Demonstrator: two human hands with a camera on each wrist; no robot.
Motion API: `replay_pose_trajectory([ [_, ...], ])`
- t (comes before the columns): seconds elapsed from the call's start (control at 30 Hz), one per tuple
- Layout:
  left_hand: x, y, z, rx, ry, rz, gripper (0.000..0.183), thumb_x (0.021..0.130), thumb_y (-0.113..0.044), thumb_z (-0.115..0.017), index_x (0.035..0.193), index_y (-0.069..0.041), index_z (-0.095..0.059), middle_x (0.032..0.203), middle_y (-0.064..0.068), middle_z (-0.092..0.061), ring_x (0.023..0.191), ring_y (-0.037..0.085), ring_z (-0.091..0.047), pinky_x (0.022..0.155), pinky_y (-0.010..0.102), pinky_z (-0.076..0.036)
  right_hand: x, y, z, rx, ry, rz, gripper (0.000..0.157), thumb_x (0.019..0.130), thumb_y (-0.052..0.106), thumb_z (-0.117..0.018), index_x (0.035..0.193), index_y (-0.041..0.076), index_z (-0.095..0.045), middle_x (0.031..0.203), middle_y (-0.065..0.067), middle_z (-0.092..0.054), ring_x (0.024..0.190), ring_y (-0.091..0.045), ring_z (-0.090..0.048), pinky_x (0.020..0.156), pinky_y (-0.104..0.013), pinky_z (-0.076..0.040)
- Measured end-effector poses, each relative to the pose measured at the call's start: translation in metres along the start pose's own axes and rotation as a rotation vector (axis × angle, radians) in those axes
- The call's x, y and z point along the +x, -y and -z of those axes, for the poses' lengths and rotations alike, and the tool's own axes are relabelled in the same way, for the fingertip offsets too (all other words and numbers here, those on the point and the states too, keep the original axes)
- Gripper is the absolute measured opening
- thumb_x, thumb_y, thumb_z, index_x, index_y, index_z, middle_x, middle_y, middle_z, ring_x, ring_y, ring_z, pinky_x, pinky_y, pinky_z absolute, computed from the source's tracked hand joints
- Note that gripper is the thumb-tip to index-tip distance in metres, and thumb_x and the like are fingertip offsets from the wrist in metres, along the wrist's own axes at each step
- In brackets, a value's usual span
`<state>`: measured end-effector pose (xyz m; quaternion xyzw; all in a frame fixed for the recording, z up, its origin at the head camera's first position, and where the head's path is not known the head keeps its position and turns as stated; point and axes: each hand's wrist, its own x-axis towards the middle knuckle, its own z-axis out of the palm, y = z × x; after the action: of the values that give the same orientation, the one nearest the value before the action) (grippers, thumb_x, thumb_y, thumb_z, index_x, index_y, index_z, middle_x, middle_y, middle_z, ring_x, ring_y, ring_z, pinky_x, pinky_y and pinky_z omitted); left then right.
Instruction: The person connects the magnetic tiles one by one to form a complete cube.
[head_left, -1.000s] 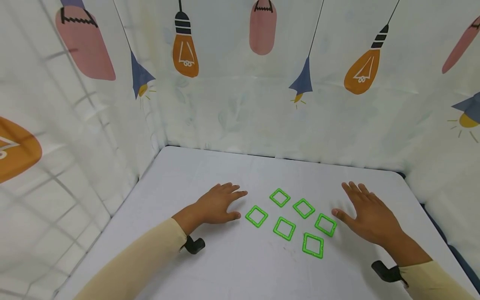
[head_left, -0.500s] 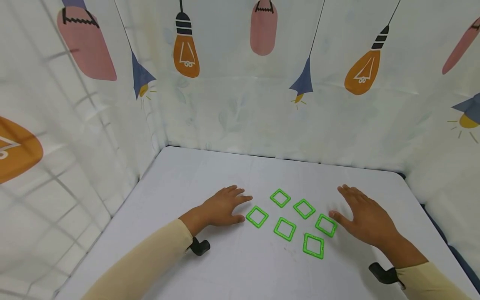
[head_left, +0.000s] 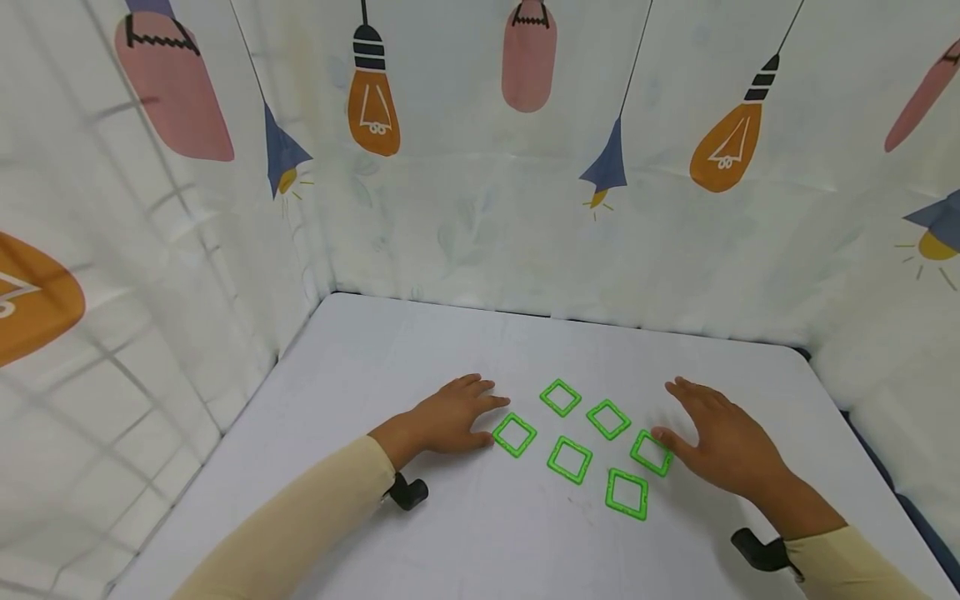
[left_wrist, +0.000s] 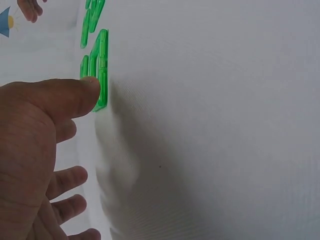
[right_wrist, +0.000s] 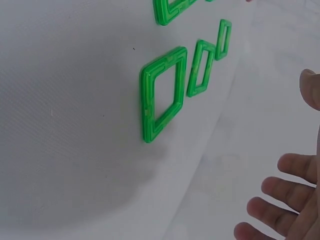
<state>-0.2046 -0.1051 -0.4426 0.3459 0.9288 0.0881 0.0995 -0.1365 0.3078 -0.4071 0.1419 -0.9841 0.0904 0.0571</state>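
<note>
Several green plastic square frames, which look like magnetic building tiles, lie flat and apart on the white table. My left hand (head_left: 453,417) hovers with spread fingers beside the leftmost frame (head_left: 502,424). In the left wrist view its thumb (left_wrist: 75,97) covers part of a frame (left_wrist: 103,60); whether they touch I cannot tell. Over on the other side my right hand (head_left: 723,446) is held above the table, thumb over the edge of the rightmost frame (head_left: 649,467). Seen from the right wrist, that hand's fingers are loosely extended and apart from the nearest frame (right_wrist: 148,105). Neither hand holds anything.
Between the hands lie the other frames, including one nearest me (head_left: 626,511) and one farthest back (head_left: 550,404). A white cloth (head_left: 450,225) printed with lamps hangs behind the table (head_left: 420,333) and along its sides. Each wrist carries a black camera mount (head_left: 408,493).
Both hands have moved inward: the left to the right, toward the leftmost frame, and the right to the left, its thumb now over the rightmost frame. The frames stay put.
</note>
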Motion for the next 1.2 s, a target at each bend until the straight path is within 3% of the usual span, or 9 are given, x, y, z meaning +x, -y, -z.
replay_pose_trajectory([
  [0.7, 0.015, -0.002, -0.013, 0.038, 0.042, 0.004, 0.054, 0.096, -0.042, -0.065, 0.148, -0.031, -0.055, 0.161, 0.007, -0.036, 0.152, 0.032, -0.023, 0.122, 0.048, -0.021, 0.001, 0.014, -0.005, 0.038, 0.007, 0.026, 0.072, 0.096, 0.049, -0.069, 0.148, 0.003, -0.05, 0.147, -0.022, -0.051, 0.135, -0.045, -0.045, 0.102, -0.066, -0.042],
  [0.93, 0.013, -0.007, -0.013, 0.0, 0.02, 0.012, 0.052, 0.094, -0.044, -0.069, 0.141, -0.025, -0.06, 0.157, 0.008, -0.041, 0.149, 0.031, -0.028, 0.121, 0.046, -0.026, 0.001, 0.016, -0.014, 0.058, 0.013, 0.033, 0.076, 0.097, 0.06, -0.062, 0.149, 0.007, -0.05, 0.148, -0.018, -0.051, 0.136, -0.042, -0.045, 0.103, -0.063, -0.043],
  [1.2, 0.007, -0.014, -0.013, -0.01, -0.01, 0.017, 0.052, 0.09, -0.047, -0.074, 0.134, -0.022, -0.063, 0.154, 0.008, -0.045, 0.147, 0.031, -0.033, 0.12, 0.045, -0.028, 0.002, 0.022, -0.019, 0.092, 0.028, 0.018, 0.075, 0.095, 0.062, -0.063, 0.148, 0.01, -0.052, 0.146, -0.015, -0.053, 0.135, -0.04, -0.047, 0.102, -0.063, -0.044],
])
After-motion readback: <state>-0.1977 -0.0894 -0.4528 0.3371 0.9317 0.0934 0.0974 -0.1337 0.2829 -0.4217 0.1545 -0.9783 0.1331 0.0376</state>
